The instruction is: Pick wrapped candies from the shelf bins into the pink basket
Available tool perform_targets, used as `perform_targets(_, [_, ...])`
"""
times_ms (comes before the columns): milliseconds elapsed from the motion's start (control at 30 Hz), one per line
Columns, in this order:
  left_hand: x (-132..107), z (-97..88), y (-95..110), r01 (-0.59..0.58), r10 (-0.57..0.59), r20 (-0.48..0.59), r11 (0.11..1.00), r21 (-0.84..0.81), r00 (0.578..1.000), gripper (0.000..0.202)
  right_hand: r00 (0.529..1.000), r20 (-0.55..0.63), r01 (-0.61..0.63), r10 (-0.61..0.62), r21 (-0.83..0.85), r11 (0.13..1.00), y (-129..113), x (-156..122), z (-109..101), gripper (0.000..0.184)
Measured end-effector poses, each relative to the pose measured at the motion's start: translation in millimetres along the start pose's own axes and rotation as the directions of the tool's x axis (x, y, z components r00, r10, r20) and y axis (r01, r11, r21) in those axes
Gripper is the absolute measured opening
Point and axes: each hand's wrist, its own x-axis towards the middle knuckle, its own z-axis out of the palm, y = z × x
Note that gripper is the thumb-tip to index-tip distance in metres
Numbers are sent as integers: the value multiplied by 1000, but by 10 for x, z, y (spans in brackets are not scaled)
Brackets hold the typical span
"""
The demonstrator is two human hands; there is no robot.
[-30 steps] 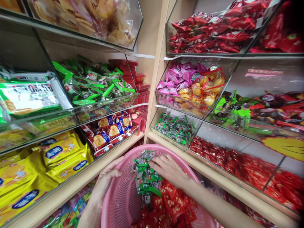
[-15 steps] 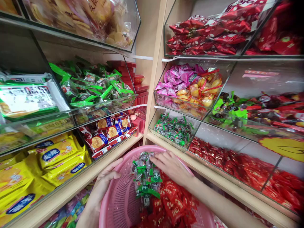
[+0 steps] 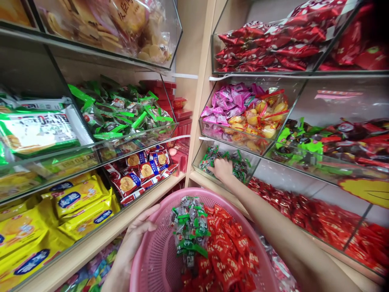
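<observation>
A pink mesh basket (image 3: pixel 152 263) at bottom centre held a heap of green-and-silver candies (image 3: pixel 190 225) beside red-wrapped sweets (image 3: pixel 227 255), while matching loose candies (image 3: pixel 240 165) lay in a clear bin (image 3: pixel 199 158) at mid-frame, just above.

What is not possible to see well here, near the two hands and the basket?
- Head view: fingertips of the right hand are buried among the green-wrapped sweets; whether its grip holds any is unclear.
- Head view: the bottom edge cuts off the wrist of the left hand and the lower part of the pink basket.
- Head view: print on the red packets is too small to read.
</observation>
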Motion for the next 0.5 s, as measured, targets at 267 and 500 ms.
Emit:
perform_targets(267, [-20, 18, 2, 11, -11, -15, 1000, -10, 1000, 77, 998, -57, -37, 37, -5, 999, 48, 47, 45, 24])
perform_targets(500, [-45, 51, 32, 7, -7, -6, 1000, 12, 1000, 74, 984, -178, 37, -31, 30, 999, 188, -123, -317, 30])
